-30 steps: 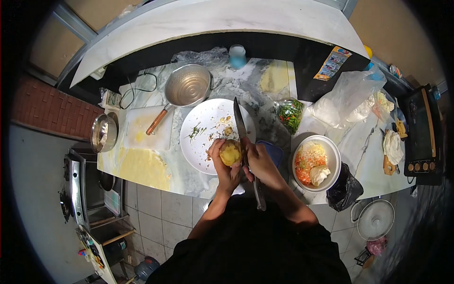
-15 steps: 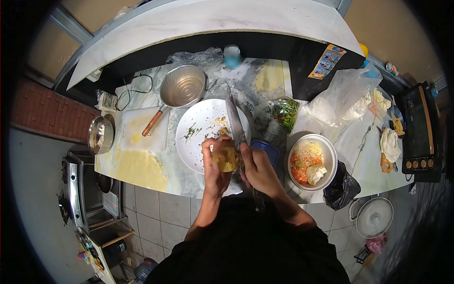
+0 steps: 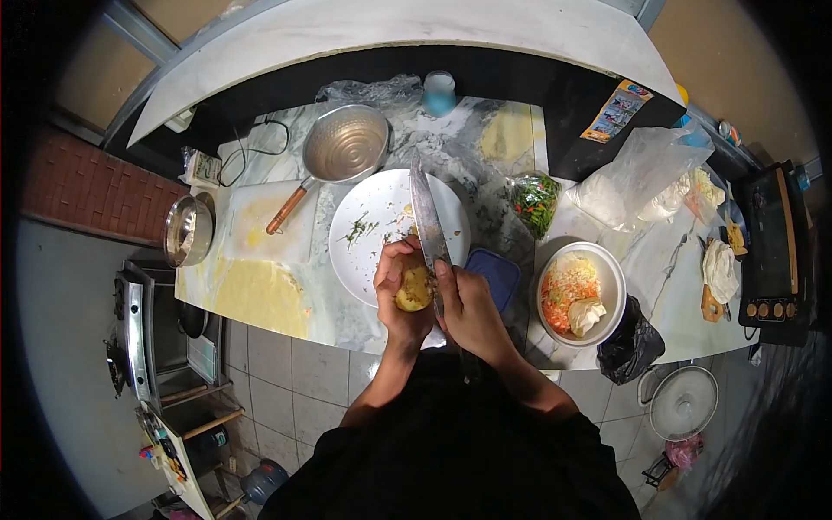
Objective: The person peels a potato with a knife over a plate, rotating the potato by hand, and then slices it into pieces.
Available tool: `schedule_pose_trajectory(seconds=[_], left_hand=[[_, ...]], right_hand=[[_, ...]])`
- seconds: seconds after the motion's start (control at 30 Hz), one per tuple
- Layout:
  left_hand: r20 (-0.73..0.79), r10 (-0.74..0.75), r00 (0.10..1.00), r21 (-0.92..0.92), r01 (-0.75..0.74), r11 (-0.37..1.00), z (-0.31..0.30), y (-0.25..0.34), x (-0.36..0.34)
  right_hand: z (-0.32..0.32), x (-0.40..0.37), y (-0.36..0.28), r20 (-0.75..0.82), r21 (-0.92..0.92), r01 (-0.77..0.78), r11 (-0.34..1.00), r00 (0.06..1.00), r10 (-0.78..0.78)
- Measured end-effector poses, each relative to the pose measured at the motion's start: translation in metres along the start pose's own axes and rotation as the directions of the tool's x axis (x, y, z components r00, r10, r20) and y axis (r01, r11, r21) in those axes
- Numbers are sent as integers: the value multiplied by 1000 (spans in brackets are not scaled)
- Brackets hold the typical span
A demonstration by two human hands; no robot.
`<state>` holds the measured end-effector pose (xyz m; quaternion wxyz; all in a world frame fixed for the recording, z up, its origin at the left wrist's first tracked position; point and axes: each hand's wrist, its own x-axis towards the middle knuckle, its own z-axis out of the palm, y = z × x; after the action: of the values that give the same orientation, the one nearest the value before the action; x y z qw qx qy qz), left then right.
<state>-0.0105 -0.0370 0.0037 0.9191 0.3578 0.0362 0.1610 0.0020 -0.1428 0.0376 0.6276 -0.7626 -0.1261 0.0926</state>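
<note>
My left hand (image 3: 398,299) is wrapped round a yellow, partly peeled potato (image 3: 414,289), with patches of brown skin on it. In my right hand (image 3: 471,310) is a large knife (image 3: 428,213), its blade pointing away from me and lying along the potato's right side. Both hands are over the near edge of a white plate (image 3: 355,260), which carries green bits and peel scraps. A blue container (image 3: 493,279) sits just right of the plate, partly behind my right hand.
A metal pan (image 3: 346,144) and a cutting board (image 3: 260,225) are at the left, beside a steel bowl (image 3: 188,231). To the right stand a bag of chillies (image 3: 535,204), a white bowl (image 3: 616,290) of shredded vegetables, a black bag (image 3: 632,345) and a clear plastic bag (image 3: 646,173).
The potato has turned in my left hand, showing a different face. The knife blade has shifted slightly and tilts a little differently. The whole view has moved slightly.
</note>
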Motion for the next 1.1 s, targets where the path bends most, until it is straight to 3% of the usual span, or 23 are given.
schedule_pose_trajectory(seconds=[0.07,0.53,0.6,0.73,0.8,0.9,1.1], left_hand=[[-1,-3,1000,31,3,1000,1,2,0],[23,-48,999,62,47,997,-4,3,1],[-34,-14,999,145,18,989,-3,2,1],[-68,-10,998,99,16,995,-3,-1,0],[-69,76,995,272,-55,961,0,-2,0],[-98,-16,995,110,26,994,-5,-2,0],[-157,-86,984,38,93,995,0,0,1]], right_hand=[[3,1,3,-35,-92,58,994,998,-61],[3,8,4,8,-157,130,979,991,-130],[3,8,5,14,-156,131,979,991,-130],[2,11,7,38,-170,139,976,990,-135],[1,13,8,47,-177,150,973,989,-144],[-1,14,6,88,-154,94,984,993,-81],[-3,15,7,112,-163,145,976,985,-128]])
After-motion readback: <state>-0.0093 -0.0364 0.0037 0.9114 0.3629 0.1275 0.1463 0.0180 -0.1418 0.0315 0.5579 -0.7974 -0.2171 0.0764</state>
